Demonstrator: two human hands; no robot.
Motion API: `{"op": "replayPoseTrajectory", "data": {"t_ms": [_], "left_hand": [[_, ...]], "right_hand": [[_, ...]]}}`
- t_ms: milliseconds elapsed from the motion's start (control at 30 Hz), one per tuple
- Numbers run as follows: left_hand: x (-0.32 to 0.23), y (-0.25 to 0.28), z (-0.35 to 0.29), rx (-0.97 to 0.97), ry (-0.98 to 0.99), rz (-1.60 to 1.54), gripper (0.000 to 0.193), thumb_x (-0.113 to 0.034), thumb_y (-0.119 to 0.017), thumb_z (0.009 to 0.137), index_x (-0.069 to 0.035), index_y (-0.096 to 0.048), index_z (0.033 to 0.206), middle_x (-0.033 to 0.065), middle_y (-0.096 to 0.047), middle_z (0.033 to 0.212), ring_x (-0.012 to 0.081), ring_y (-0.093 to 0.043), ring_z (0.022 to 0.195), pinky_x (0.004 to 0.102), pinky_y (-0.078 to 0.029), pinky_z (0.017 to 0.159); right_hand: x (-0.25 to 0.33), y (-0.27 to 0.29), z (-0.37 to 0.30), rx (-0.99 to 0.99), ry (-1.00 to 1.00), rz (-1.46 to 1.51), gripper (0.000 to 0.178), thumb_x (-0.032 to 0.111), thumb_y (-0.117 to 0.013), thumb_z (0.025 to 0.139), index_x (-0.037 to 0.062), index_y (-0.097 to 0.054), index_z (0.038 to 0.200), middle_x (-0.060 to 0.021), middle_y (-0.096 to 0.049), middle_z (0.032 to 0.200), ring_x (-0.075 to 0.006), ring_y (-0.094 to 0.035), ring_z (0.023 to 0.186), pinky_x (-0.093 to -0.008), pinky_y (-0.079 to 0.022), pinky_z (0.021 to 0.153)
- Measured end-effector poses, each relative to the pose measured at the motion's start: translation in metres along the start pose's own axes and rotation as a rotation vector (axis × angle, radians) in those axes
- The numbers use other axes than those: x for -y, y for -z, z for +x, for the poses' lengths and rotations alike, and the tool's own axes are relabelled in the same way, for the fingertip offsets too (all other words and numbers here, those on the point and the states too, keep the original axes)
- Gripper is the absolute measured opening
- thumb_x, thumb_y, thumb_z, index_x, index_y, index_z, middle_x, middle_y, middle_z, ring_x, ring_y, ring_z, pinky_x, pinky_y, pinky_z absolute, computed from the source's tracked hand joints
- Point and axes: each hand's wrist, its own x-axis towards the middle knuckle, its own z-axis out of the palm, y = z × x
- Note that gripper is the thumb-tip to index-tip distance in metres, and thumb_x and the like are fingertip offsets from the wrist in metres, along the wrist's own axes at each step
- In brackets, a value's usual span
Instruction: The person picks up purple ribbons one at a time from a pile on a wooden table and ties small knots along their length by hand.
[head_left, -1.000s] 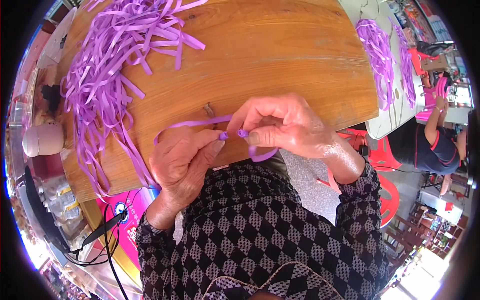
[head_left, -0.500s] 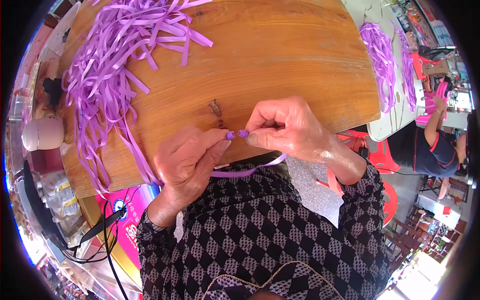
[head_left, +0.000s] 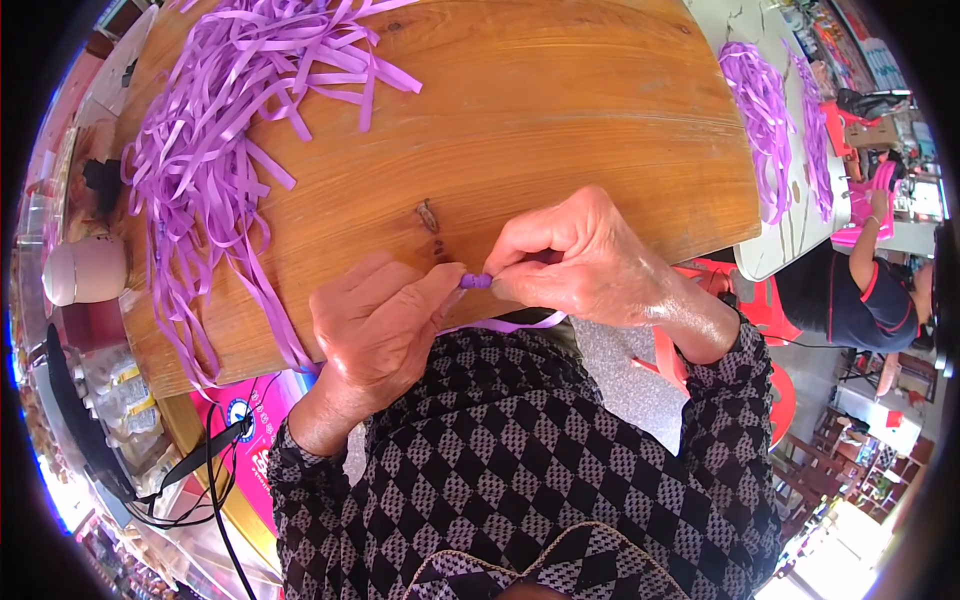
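Over the near edge of the wooden table, a small purple plastic clasp sits between my two hands, its halves together. My left hand pinches its left end with thumb and forefinger. From the other side, the fingertips of my right hand grip its right end. A purple ribbon strap hangs in a loop below the hands, in front of my patterned top. To the left lies a big tangled heap of purple lanyard ribbons, with some strands trailing toward my left wrist.
More purple ribbons lie on a white marbled table at the right. Red plastic stools stand below it, near another person. Black cables hang at lower left beside a pink printed box. A pale rounded object is at far left.
The two clasp halves were slightly apart and now meet as one piece. My hands have come closer together, and the ribbon loop has shifted up a little.
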Motion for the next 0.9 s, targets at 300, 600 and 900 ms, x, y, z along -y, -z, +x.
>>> {"op": "replayPoseTrajectory", "data": {"t_ms": [300,600,900], "left_hand": [[0.001,-0.003,-0.002,0.011,0.003,-0.064,0.026,-0.003,-0.073,0.061,-0.001,-0.064,0.085,0.0054,-0.049,0.056,0.0187,-0.048,0.047,0.0282,-0.036,0.043],[-0.003,0.000,-0.001,-0.023,0.098,-0.069,0.024,-0.005,-0.073,0.062,-0.001,-0.065,0.084,0.0054,-0.049,0.056,0.0178,-0.047,0.046,0.0281,-0.036,0.042],[-0.007,0.004,-0.001,0.054,0.211,-0.167,0.019,-0.001,-0.069,0.066,0.000,-0.066,0.085,0.0045,-0.049,0.059,0.0146,-0.047,0.052,0.0248,-0.034,0.047]], "right_hand": [[0.002,0.000,-0.001,0.042,-0.001,-0.085,0.005,0.001,-0.059,0.075,-0.0022,-0.061,0.072,0.0030,-0.048,0.056,-0.0011,-0.041,0.055,-0.0196,-0.034,0.049],[-0.004,-0.006,-0.003,-0.023,0.093,-0.160,0.004,0.001,-0.058,0.078,-0.0026,-0.061,0.079,-0.0026,-0.055,0.063,-0.0041,-0.047,0.058,-0.0221,-0.039,0.052],[0.006,-0.005,-0.004,0.000,0.037,-0.085,0.003,0.000,-0.059,0.077,-0.0012,-0.061,0.075,0.0009,-0.050,0.058,-0.0025,-0.043,0.055,-0.0206,-0.036,0.048]]}}
